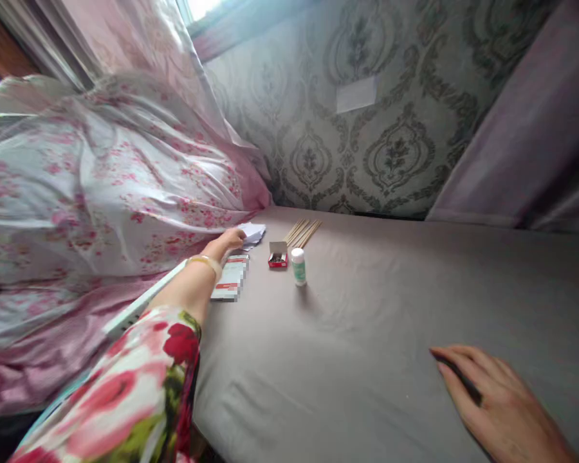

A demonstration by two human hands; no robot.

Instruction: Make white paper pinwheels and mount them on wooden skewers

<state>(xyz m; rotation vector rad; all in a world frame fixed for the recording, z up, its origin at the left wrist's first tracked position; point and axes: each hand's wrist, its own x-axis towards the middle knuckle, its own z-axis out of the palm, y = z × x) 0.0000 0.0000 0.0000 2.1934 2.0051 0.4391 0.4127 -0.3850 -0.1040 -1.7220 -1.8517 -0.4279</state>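
My left hand (pixel 230 240) reaches far forward, its fingers closed at the edge of some loose white papers (pixel 255 233). The fingertips are partly hidden. Just below the wrist lies a flat white box with red bands (pixel 230 278), partly blurred. To the right stand a small open red box (pixel 278 260) with small dark pieces inside and an upright white bottle with a green label (pixel 299 267). Behind them lie several thin wooden sticks (pixel 305 233). My right hand (pixel 496 395) rests at the lower right, fingers stretched out and thumb close to them; I make out only a dark gap between.
A grey cloth (pixel 367 360) covers the flat surface. Pink floral fabric (pixel 125 186) heaps along the left. A long white strip with dark slots (pixel 137 308) lies under my left arm. A patterned wall (pixel 313 148) rises behind, and a pinkish curtain (pixel 506 128) hangs right.
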